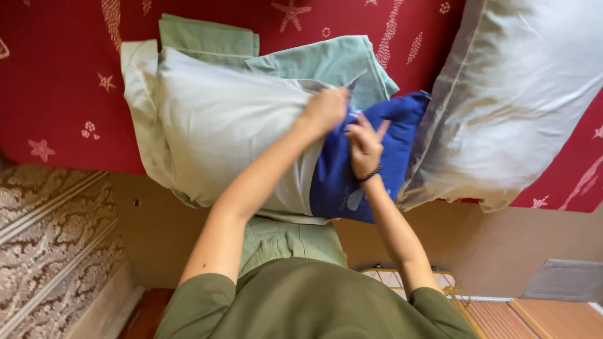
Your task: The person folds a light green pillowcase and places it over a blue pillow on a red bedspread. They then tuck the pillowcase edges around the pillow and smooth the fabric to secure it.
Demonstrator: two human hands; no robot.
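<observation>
The left hand (325, 108) grips the open edge of the pale green cloth pillowcase (226, 119); the right hand (364, 147) clutches the blue pillow (396, 135), partly pushed inside, its near end still out; right of that pillowcase lies a grey-white cased pillow (509, 94) on the red starfish-print bedspread (56, 75).

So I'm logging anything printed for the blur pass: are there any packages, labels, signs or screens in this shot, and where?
No packages, labels, signs or screens show.
Blue pillow: at the open end of the pale pillowcase, under both hands; a small pale mark near its lower edge, too blurred to tell what it is.
Red bedspread: across the top, pale starfish and dotted patterns, no writing visible.
</observation>
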